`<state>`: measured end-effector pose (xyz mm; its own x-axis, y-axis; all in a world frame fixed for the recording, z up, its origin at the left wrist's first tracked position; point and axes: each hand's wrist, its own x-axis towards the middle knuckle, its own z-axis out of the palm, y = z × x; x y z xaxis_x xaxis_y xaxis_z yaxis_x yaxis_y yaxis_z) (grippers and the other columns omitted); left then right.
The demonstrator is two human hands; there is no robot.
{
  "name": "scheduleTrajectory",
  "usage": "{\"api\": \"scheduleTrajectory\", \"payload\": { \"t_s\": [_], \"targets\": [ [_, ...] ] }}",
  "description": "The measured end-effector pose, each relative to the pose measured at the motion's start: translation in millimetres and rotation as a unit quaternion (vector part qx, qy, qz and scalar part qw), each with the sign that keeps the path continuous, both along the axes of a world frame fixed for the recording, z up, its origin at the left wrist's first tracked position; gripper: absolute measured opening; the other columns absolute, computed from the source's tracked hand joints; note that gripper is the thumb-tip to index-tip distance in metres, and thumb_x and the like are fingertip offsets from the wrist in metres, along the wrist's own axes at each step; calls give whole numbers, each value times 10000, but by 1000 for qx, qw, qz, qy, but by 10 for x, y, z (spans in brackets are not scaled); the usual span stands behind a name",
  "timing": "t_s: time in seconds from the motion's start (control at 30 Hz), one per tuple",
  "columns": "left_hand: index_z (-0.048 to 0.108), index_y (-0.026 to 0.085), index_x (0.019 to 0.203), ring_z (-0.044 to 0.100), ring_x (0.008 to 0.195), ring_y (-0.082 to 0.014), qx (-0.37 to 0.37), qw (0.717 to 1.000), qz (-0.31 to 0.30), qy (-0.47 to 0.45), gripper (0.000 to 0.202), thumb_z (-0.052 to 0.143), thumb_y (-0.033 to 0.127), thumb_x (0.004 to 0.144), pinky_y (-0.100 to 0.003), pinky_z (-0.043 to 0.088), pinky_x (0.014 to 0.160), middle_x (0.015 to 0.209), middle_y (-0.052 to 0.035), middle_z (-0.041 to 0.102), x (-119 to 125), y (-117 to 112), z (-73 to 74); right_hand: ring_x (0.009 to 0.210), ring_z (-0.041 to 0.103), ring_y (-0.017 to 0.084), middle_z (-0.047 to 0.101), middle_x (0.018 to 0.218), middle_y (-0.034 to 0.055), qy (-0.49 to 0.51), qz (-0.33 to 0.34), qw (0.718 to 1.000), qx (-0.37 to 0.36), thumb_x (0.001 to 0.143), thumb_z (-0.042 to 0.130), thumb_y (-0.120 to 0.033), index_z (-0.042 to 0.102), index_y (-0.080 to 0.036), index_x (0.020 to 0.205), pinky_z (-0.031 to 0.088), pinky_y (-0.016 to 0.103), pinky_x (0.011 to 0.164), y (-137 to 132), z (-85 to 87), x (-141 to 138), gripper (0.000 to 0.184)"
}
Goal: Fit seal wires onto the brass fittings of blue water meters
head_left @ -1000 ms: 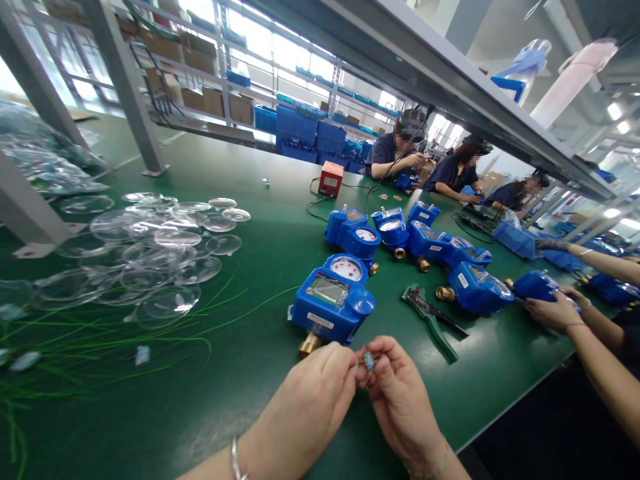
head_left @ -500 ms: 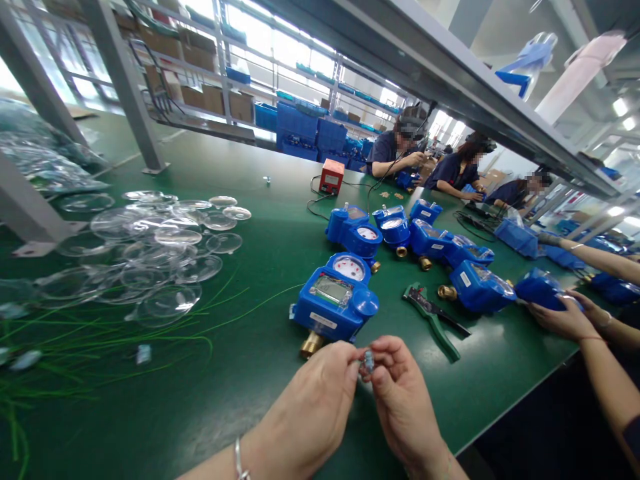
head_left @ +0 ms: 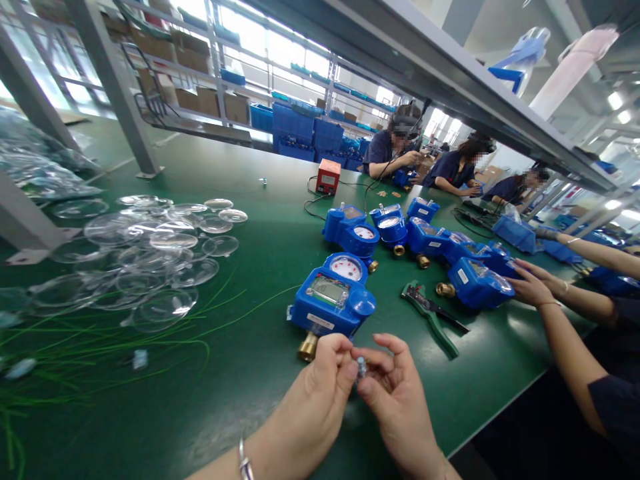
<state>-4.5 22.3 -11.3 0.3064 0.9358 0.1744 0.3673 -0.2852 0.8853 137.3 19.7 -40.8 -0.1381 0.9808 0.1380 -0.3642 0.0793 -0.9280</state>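
Observation:
My left hand (head_left: 315, 393) and my right hand (head_left: 400, 393) meet at the front of the bench, fingertips pinched together. Between them shows a small light-blue and clear plastic seal (head_left: 361, 367); the fingers cover part of it. Just beyond stands a blue water meter (head_left: 325, 300) with a display window, a round dial and a brass pipe end, apart from my hands. Green seal wires (head_left: 165, 347) lie loose at the left, and another light-blue seal (head_left: 140, 360) rests among them. To the right lies a wire stripper with green handles (head_left: 433, 317).
Clear plastic discs (head_left: 155, 253) are heaped at the left beside a metal post (head_left: 117, 87). Several blue meters (head_left: 430, 240) stand at the back right, near a red box (head_left: 329, 177). A co-worker's hands (head_left: 535, 280) reach in from the right. A shelf edge (head_left: 425, 73) crosses overhead.
My hands stay together at the seal, with the fingers slightly shifted and the seal tilted differently. At the right, the co-worker's hands have moved a blue meter leftward, towards the group of meters.

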Motion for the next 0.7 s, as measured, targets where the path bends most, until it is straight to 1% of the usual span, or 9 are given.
{"api": "scheduleTrajectory", "payload": {
  "t_s": [0.07,0.2,0.33,0.4,0.47,0.53,0.6,0.67,0.7],
  "targets": [
    [384,221,1064,532,768,-134,-68,997,-36,-21,173,307,319,945,-264,421,713,839,13,535,-31,38,50,830,602,118,596,1081,18,-22,-1,1000,10,721,742,-224,388,-278,1129,474,255,738,12,13,25,543],
    [475,197,940,484,721,-128,-136,982,-109,-67,207,382,381,920,-238,393,664,782,23,525,-53,106,108,798,575,104,536,1074,-14,-79,3,996,35,688,761,-206,408,-294,1084,469,249,716,71,5,102,538],
    [480,187,894,478,738,-133,-150,978,-79,-120,223,415,401,901,-244,392,684,806,8,532,-28,97,81,784,556,126,529,1006,-19,-174,-28,979,99,653,782,-224,419,-293,1077,462,262,700,80,-63,142,563],
    [492,185,881,469,732,-134,-151,977,-55,-138,233,418,405,898,-246,388,679,793,7,527,-15,81,51,773,538,136,537,919,-10,-265,-43,951,155,758,684,-213,470,-263,1016,451,269,690,47,-105,132,338],
    [504,181,876,452,699,-128,-157,975,-41,-153,237,439,409,887,-241,380,651,757,16,512,-4,69,28,777,523,148,539,864,14,-342,-66,909,229,865,508,-151,507,-226,952,439,283,691,5,-138,106,115],
    [508,177,870,443,676,-122,-169,970,-38,-170,234,466,407,875,-237,376,633,730,25,506,4,63,20,814,517,172,548,878,51,-390,-109,864,300,885,403,-89,513,-196,983,433,311,712,-30,-157,75,182],
    [509,171,865,446,671,-118,-180,965,-40,-187,228,480,397,871,-235,377,631,721,29,509,8,61,29,835,511,197,554,909,86,-423,-143,827,343,871,397,-70,500,-168,1050,423,340,719,-48,-159,50,228],
    [514,166,861,448,673,-116,-186,963,-40,-192,220,486,384,872,-236,377,635,720,29,512,5,60,46,827,506,209,553,907,99,-437,-154,811,357,862,393,-65,496,-155,1067,407,352,711,-55,-147,34,246],
    [518,163,860,449,676,-116,-186,963,-40,-190,219,487,379,872,-238,378,640,723,27,513,1,61,53,813,505,206,552,892,95,-434,-149,815,354,862,386,-68,501,-157,1051,399,349,703,-58,-139,28,238]
  ]
}}
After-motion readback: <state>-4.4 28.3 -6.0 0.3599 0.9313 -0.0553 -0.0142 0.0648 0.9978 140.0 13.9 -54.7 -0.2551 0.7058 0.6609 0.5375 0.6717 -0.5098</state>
